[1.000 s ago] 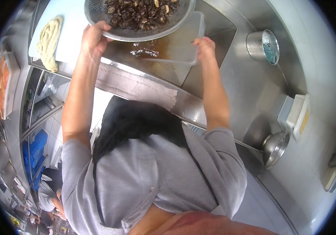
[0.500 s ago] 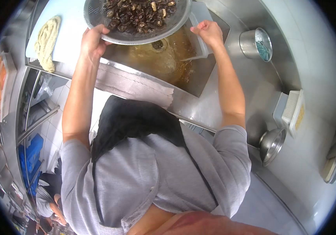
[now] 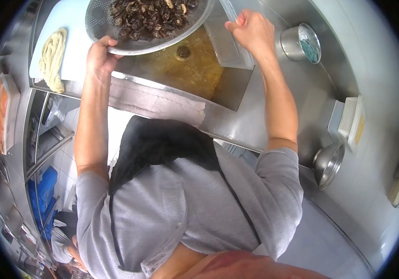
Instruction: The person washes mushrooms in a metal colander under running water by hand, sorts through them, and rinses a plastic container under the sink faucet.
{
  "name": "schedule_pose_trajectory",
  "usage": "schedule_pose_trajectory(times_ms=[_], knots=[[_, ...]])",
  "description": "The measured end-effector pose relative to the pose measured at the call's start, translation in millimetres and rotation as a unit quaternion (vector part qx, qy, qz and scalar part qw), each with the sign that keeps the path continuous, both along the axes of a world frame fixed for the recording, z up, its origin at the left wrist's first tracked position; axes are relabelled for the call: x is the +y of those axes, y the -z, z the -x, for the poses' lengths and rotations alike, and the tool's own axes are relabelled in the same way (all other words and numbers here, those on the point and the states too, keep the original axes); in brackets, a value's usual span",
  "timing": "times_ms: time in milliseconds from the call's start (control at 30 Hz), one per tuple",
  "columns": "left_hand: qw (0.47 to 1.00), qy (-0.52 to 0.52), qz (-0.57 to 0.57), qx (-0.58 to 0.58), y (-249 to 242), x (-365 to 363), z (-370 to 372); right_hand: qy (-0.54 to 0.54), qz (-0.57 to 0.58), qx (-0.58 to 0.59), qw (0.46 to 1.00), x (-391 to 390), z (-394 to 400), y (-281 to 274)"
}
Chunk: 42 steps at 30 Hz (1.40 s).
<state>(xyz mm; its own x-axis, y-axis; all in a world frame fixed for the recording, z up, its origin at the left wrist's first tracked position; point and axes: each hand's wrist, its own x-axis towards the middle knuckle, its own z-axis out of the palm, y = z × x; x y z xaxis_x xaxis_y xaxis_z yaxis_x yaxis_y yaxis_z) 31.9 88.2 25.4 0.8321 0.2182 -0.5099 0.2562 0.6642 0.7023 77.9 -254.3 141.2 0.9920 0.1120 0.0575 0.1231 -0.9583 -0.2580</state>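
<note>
My left hand [image 3: 101, 56] grips the rim of a perforated metal colander [image 3: 155, 47], thumb over the edge. Dark brown pieces, which look like mushrooms [image 3: 150, 19], lie in the colander. My right hand [image 3: 253, 31] is closed on the edge of a clear plastic container [image 3: 232, 49], to the right of the colander. Below both is a sink [image 3: 241, 88] with brownish liquid and a round dark drain [image 3: 183, 52] in it.
A white board [image 3: 76, 28] with a yellowish cloth [image 3: 53, 58] lies at left. On the right stand a metal pot [image 3: 297, 43], white baskets [image 3: 350, 118] and a metal bowl [image 3: 328, 165]. Another person [image 3: 62, 242] is at lower left.
The colander has moved left with my left hand. My right hand and the clear container have shifted up, and the container is tilted differently. The liquid in the sink looks calmer and smaller in area.
</note>
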Motion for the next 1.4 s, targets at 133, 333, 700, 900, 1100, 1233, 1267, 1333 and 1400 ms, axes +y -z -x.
schedule_pose_trajectory(times_ms=[133,333,700,900,1100,1233,1267,1333,1400], knots=[[1.0,0.001,-0.012,-0.015,0,5,-1,-0.004,-0.008,-0.019,1.0,3,4,-6],[1.0,0.0,-0.021,0.009,-19,-7,7,0.025,-0.036,-0.03,0.999,4,7,-4],[1.0,0.005,-0.006,-0.028,-7,-28,15,0.138,-0.429,0.079,0.889,-69,-14,76],[0.999,0.017,-0.018,-0.034,-5,-38,21,0.239,-0.537,0.175,0.79,-88,-15,184],[0.999,0.038,-0.028,-0.002,10,-43,25,0.323,-0.554,0.262,0.721,-86,-15,268],[0.999,0.032,-0.039,0.018,-1,-56,32,0.393,-0.439,0.243,0.771,-74,-15,284],[0.999,0.032,-0.036,0.018,-1,-57,32,0.386,-0.448,0.233,0.772,-76,-16,286],[0.998,0.047,-0.038,0.02,6,-55,33,0.372,-0.466,0.215,0.773,-79,-18,278],[0.997,0.056,-0.041,0.024,12,-55,33,0.333,-0.378,0.119,0.856,-81,-29,270]])
